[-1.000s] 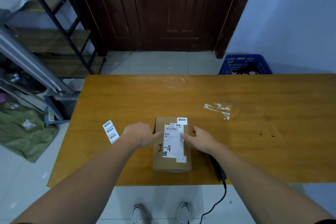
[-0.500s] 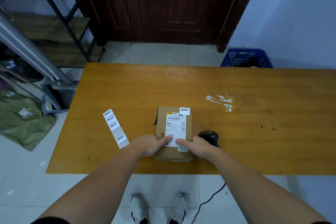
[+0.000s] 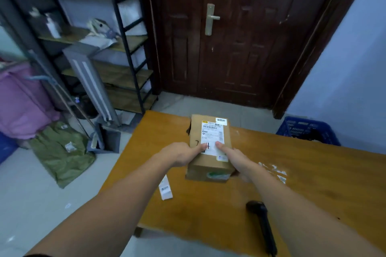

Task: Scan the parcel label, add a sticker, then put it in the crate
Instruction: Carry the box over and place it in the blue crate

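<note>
Got the brown cardboard parcel [image 3: 210, 148] up off the orange-brown wooden table [image 3: 313, 173], one hand on each side. My left hand [image 3: 180, 153] wraps the left edge with the thumb pressed onto the white shipping label [image 3: 212, 139], and my right hand [image 3: 236, 158] does the same on the right edge, thumb on the label too, fingers curled under where I can't see them. So both hands are clamped on the box. There's a small white sticker [image 3: 221, 120] at the parcel's far right corner.

The parcel sits over the table's far left part, close to the back edge. The left edge of the table is just under my left forearm. The right side of the tabletop is mostly open, apart from some white paper scraps [image 3: 275, 172] stuck to it.

Count-wise: one parcel, one black handheld scanner [image 3: 262, 223] lying near the front edge beside my right forearm, one white strip of stickers [image 3: 165, 189] under my left arm, and one blue plastic crate [image 3: 307, 130] on the floor past the far right side of the table, well apart from the box.
</note>
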